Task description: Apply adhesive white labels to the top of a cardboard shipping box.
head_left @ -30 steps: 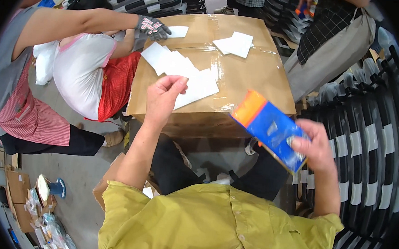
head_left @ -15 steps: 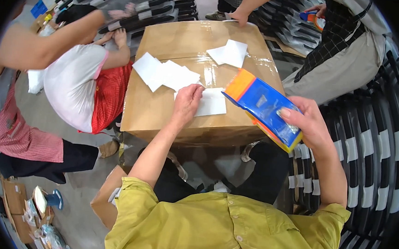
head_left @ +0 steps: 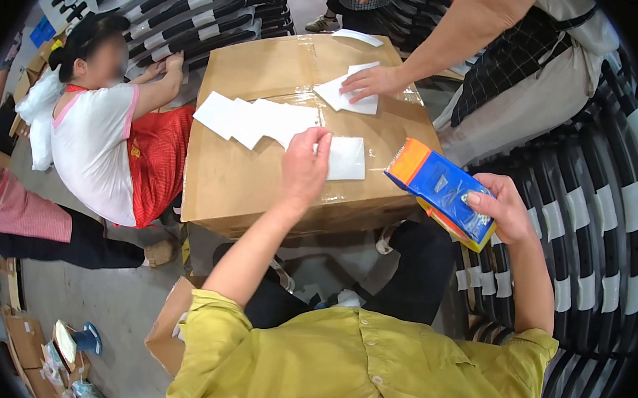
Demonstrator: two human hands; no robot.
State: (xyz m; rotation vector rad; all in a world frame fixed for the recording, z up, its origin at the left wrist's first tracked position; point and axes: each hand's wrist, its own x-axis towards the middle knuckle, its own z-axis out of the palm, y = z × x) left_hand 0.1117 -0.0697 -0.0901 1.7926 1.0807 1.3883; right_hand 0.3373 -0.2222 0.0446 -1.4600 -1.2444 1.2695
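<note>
My right hand (head_left: 509, 209) grips a blue and orange tape dispenser (head_left: 449, 190), thumb on its side. Its orange toothed end points up and left, just off the near right corner of a cardboard box (head_left: 239, 182). Over the near part of the box top, my left hand (head_left: 305, 165) is closed, thumb against bent fingers. What is in those fingers, if anything, cannot be made out. Right beside it lies a white sheet (head_left: 348, 159) on the box. More white sheets (head_left: 254, 123) overlap to the left, partly hidden behind my left hand.
Across the box, a co-worker's hand (head_left: 375, 83) rests on other white sheets (head_left: 334, 94). One more sheet (head_left: 358, 37) lies by the far edge. A person in a red apron (head_left: 160, 162) crouches at left. Stacked black curved parts with white wraps (head_left: 577, 210) stand at right.
The tape dispenser has moved slightly right and down with my right hand. My left hand stays near the same sheet. A co-worker's hand has come onto the far sheets; another sheet shows behind it.
</note>
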